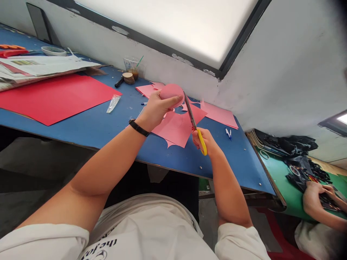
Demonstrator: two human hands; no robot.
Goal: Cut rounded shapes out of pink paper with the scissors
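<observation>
Held up over the blue table is a round piece of pink paper (171,92), gripped between the thumb and fingers of my left hand (159,106). My right hand (202,139) is closed around the yellow handles of a pair of scissors (189,110). Their blades point up and away, with the tips at the right edge of the round piece. Beneath my hands lies a pink sheet (177,128) with curved cut-outs along its edges. More pink paper (221,115) lies to the right, and cut pink pieces (146,89) lie behind my left hand.
The blue table (100,126) carries a large red sheet (59,95), newspapers (40,68), a plastic cup (132,66), a wooden disc (128,77) and a blue-white pen (228,134). A phone (39,23) leans on the wall. A co-worker's hands (316,193) are at the green table (294,198).
</observation>
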